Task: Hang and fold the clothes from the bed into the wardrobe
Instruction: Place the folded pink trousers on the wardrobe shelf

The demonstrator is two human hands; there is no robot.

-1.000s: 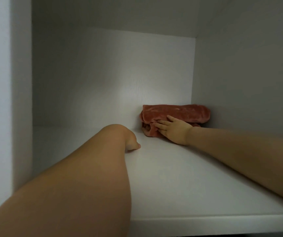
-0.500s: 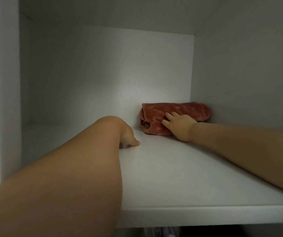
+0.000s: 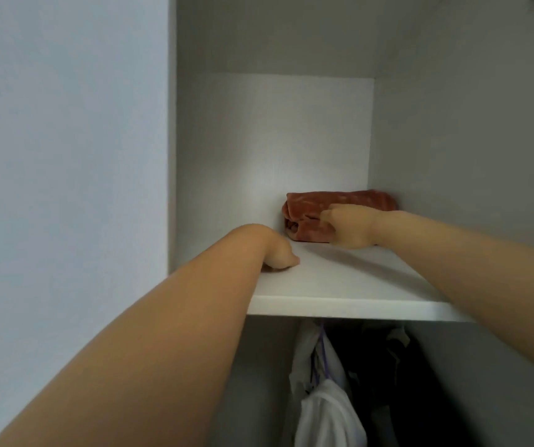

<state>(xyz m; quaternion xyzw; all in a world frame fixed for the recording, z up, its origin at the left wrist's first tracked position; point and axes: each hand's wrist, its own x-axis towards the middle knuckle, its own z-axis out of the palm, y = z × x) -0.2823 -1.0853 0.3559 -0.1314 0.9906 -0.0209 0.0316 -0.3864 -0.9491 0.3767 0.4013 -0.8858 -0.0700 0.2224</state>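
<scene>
Folded rust-red garment (image 3: pixel 311 204) lies at the back right corner of the wardrobe shelf (image 3: pixel 340 306). The right hand (image 3: pixel 351 229) sits against its front with bent fingers; whether they grip the cloth cannot be told. The left hand (image 3: pixel 278 256) rests on the shelf's left part, fingers loosely curled, holding nothing. Below the shelf hangs a white garment (image 3: pixel 327 411).

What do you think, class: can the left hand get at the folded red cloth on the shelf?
Probably yes: the left hand rests on the shelf near the red cloth, with nothing lying between them.
</scene>
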